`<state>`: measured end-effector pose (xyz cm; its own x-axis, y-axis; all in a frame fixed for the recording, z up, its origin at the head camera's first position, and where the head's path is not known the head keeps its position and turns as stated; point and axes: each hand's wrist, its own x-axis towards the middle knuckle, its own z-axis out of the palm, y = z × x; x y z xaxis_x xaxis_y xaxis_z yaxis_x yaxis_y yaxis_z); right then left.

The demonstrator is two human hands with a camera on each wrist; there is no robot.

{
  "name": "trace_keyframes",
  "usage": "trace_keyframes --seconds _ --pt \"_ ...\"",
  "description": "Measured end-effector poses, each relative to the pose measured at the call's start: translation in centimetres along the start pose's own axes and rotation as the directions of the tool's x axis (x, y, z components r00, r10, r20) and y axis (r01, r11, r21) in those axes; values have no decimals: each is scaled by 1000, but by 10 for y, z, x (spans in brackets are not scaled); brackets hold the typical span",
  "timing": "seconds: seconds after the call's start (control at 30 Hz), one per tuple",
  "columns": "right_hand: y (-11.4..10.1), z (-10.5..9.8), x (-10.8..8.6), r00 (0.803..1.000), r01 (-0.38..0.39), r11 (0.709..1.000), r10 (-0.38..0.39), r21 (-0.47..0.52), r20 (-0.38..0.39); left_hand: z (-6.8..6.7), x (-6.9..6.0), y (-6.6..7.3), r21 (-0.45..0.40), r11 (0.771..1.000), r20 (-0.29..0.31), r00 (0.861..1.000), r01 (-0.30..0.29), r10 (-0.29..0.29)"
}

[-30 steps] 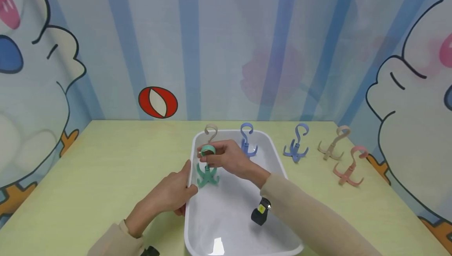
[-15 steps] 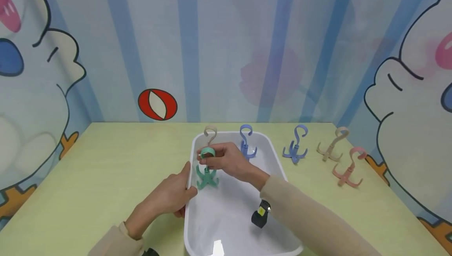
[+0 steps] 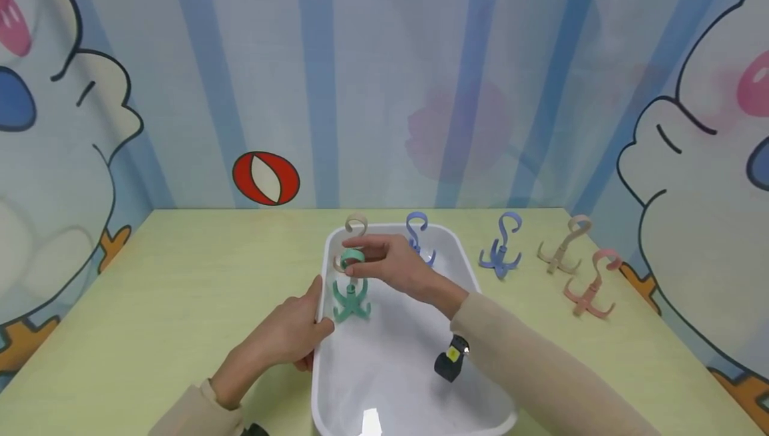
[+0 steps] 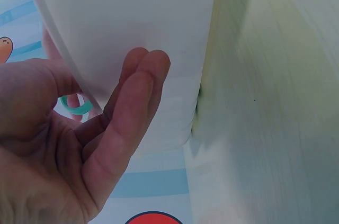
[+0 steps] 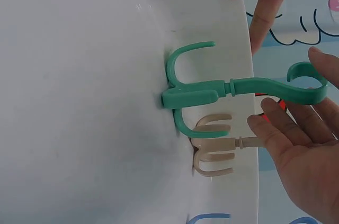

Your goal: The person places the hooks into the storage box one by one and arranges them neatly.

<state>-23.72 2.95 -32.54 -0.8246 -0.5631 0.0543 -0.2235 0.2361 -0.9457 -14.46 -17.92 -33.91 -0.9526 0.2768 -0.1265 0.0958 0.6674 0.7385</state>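
Observation:
A green four-pronged hook (image 3: 351,302) stands upright inside the white tray (image 3: 396,369), near its left wall. Around its curled top is the right hand (image 3: 396,266), thumb and fingers parted; the right wrist view shows spread fingers (image 5: 273,128) beside the green hook (image 5: 193,97), with a fingertip close to the curl. The left hand (image 3: 288,329) holds the tray's left rim, thumb over the edge. In the left wrist view its fingers (image 4: 127,113) lie along the outer wall. Behind the green hook stands a beige hook (image 3: 356,224), partly hidden by the right hand.
A blue hook (image 3: 417,222) stands at the tray's back right. To the right of the tray, a blue hook (image 3: 500,259), a beige hook (image 3: 560,256) and a pink hook (image 3: 590,299) stand on the table (image 3: 228,262). A printed curtain (image 3: 384,89) hangs behind.
The right hand's fingers have parted from the green hook's curled top, and the hand has shifted slightly up and right. The left hand stays on the tray's rim.

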Motion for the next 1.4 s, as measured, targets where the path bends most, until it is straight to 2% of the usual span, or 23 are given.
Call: trace_keyframes --seconds 0.33,0.73,1.0,1.23,1.4 --pt "-9 -18 -11 1000 11 1000 -11 -8 3 0 0 1 -2 1000 1 1000 0 0" --pt "-10 -41 -27 997 -29 997 24 -72 -70 1 -1 2 -2 999 -7 999 38 -38" --pt "-11 -56 -40 994 -37 995 28 -89 -106 1 -2 2 -8 1000 -12 1000 13 -13" --pt "-7 -78 -54 994 -23 997 15 -70 -112 1 -1 3 -13 1000 -8 1000 17 -17" --pt "-4 -92 -67 988 -37 996 25 -76 -152 1 -2 3 -5 1000 -18 1000 8 -8"
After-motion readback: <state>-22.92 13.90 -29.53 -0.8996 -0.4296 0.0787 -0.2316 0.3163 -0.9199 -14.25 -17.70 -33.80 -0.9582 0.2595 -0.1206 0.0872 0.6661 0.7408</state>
